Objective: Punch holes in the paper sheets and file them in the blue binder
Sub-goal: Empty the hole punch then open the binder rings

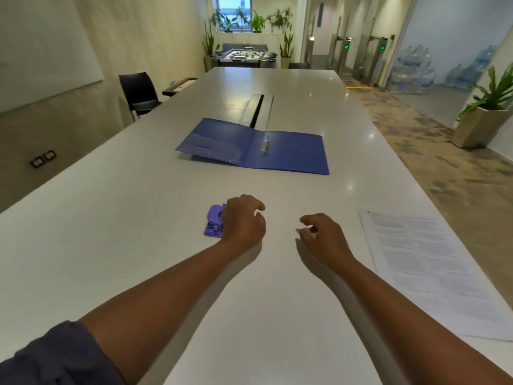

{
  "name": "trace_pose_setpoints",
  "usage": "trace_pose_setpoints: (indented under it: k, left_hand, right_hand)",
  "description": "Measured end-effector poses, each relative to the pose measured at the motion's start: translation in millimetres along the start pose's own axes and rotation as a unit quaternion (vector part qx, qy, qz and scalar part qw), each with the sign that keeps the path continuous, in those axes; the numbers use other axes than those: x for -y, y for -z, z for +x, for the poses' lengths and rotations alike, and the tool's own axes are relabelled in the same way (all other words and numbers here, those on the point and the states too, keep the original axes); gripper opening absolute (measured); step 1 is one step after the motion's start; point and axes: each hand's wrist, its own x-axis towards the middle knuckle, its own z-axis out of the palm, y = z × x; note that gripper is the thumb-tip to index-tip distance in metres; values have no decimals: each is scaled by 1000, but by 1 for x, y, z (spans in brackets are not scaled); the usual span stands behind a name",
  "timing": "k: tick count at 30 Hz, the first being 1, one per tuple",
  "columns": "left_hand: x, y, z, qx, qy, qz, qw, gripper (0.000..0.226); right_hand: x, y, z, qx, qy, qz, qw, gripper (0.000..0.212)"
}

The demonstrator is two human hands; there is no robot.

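Paper sheets (433, 270) lie flat at the counter's (111, 245) right edge, unpunched as far as can be seen, long axis running away from the person and slightly leftward. Fingers of the right hand (323, 238) are loosely curled and hold nothing; the hand hovers low over bare counter, the sheets just to its right. Right hand is the nearer one to the stack. Fingers of the left hand (244, 219) are also loosely curled, grasping nothing visible; the hand sits just beside the purple hole punch (214, 221), partly covering its right side. Contact cannot be confirmed. Beyond both hands, well apart, the blue binder (252, 147) lies open, ring mechanism (265, 145) near the spine, rings apparently closed. Judgement: task at its start; next move likely a rightward reach to the sheets, bringing them left to the punch.
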Motion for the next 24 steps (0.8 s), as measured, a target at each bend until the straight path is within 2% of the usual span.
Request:
trace_pose_setpoints:
  k: [4, 8, 9, 11, 14, 19, 24]
  left_hand:
    - [50, 29, 16, -8, 59, -7, 998, 29]
    - [90, 42, 30, 75, 180, -98, 976, 43]
    - [96, 44, 32, 97, 200, -133, 966, 38]
    - [104, 49, 34, 129, 218, -185, 950, 13]
    - [113, 53, 38, 153, 216, -208, 942, 23]
    - [123, 62, 47, 184, 243, -268, 914, 20]
    - [162, 92, 57, 136, 247, -279, 918, 21]
  right_hand:
    - [43, -41, 15, 62, 14, 13, 998, 36]
    - [79, -76, 27, 106, 40, 10, 994, 60]
    - [85, -84, 31, 115, 41, 3, 992, 68]
    - [95, -98, 38, 138, 42, -26, 989, 82]
    - [102, -113, 47, 166, 33, -71, 983, 98]
    - [115, -133, 54, 160, 34, -87, 983, 100]
    - [155, -165, 59, 126, 76, -45, 988, 88]
